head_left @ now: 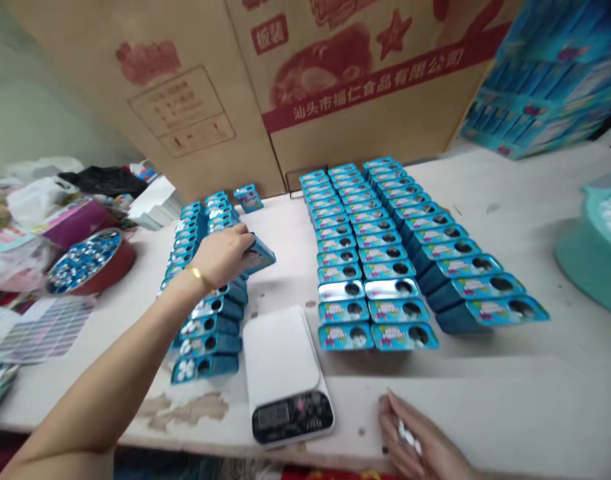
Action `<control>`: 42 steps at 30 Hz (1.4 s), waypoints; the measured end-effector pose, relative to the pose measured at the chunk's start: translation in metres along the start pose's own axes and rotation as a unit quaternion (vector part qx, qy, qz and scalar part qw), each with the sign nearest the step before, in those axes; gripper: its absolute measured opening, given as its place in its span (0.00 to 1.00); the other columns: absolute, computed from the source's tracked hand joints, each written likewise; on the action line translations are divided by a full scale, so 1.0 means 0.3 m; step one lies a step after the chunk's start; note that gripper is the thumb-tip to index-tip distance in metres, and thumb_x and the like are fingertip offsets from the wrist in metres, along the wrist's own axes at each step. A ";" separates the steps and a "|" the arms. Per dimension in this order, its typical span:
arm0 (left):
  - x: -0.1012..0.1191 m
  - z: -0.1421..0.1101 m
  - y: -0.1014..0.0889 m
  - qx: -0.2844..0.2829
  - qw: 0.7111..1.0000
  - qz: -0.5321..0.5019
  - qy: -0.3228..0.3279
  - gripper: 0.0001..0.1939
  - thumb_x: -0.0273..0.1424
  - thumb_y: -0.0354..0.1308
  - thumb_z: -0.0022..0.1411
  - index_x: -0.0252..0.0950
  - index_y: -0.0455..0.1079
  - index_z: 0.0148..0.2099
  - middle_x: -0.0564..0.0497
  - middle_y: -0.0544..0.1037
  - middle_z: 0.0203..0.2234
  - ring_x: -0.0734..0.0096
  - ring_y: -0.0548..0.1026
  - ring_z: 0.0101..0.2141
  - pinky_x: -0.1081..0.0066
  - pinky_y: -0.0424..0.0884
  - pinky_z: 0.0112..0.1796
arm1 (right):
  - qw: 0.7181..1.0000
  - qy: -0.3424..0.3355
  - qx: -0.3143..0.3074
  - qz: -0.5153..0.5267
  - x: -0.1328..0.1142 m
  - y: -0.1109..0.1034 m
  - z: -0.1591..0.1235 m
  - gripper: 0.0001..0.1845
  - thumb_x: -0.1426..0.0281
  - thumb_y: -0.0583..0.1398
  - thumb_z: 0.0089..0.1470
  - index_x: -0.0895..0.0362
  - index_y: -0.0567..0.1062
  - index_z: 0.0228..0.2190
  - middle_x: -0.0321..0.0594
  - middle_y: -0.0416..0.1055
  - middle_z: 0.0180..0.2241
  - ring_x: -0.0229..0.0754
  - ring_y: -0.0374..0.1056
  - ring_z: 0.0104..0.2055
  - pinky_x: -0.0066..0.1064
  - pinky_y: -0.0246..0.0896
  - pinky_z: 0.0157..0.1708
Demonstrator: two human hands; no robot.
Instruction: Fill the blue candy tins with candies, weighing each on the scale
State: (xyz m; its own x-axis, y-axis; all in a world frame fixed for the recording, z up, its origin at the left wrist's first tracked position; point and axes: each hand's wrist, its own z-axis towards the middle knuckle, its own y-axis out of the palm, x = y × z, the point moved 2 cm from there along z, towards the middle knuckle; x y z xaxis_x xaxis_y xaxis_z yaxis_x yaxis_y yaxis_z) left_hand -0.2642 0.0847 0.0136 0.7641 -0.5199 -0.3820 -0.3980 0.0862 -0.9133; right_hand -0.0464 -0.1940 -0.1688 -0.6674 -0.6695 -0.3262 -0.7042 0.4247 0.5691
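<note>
My left hand [222,257], with a gold bracelet [199,276] on its wrist, is shut on a blue mint tin [262,257] above the table, next to a double row of tins [208,327]. My right hand [415,440] rests at the table's front edge, cupping several small white mints [408,437] in its fingers. A white digital kitchen scale [282,373] lies between my hands. Three long rows of open blue tins [370,257] stand to the right of the scale, their round openings facing up.
A large printed cardboard carton [265,80] stands behind the table. A teal basin [592,250] with white contents sits at the right. On the left are a red bowl of wrapped sweets [88,263], a label sheet [42,330], and plastic bags. Blue packaging is stacked at the upper right.
</note>
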 end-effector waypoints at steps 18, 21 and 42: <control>0.240 -0.539 0.018 0.240 0.933 -0.267 0.000 0.11 0.38 0.56 0.60 0.35 0.64 0.40 0.50 0.73 0.33 0.70 0.71 0.34 0.71 0.65 0.34 | 0.986 -0.161 -0.019 -0.044 0.072 -0.011 -0.026 0.22 0.58 0.71 0.33 0.60 0.72 0.25 0.31 0.66 0.17 0.21 0.44 0.10 0.17 0.35 0.11; 0.227 -0.625 0.065 0.296 0.885 -0.355 -0.055 0.07 0.35 0.55 0.61 0.35 0.65 0.36 0.54 0.71 0.27 0.76 0.68 0.27 0.74 0.63 0.30 | 0.984 -0.166 -0.014 -0.054 0.081 -0.014 -0.027 0.21 0.60 0.71 0.34 0.60 0.73 0.27 0.32 0.67 0.18 0.21 0.44 0.11 0.17 0.36 0.11; 0.462 -0.857 0.643 0.316 0.776 -0.510 -0.195 0.07 0.32 0.50 0.65 0.35 0.64 0.43 0.50 0.70 0.28 0.73 0.69 0.28 0.71 0.67 0.32 | 0.978 -0.068 0.081 -0.181 0.055 0.121 -0.082 0.03 0.74 0.64 0.48 0.63 0.74 0.26 0.43 0.71 0.24 0.31 0.62 0.20 0.18 0.56 0.14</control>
State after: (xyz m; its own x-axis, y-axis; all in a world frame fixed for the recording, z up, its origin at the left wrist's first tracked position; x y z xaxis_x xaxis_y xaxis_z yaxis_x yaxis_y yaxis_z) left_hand -0.3656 -0.1892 -0.1792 0.6618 -0.3058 0.6845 0.7497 0.2632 -0.6072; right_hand -0.0770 -0.2045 -0.1350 -0.3853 -0.7119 -0.5871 -0.9221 0.2731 0.2740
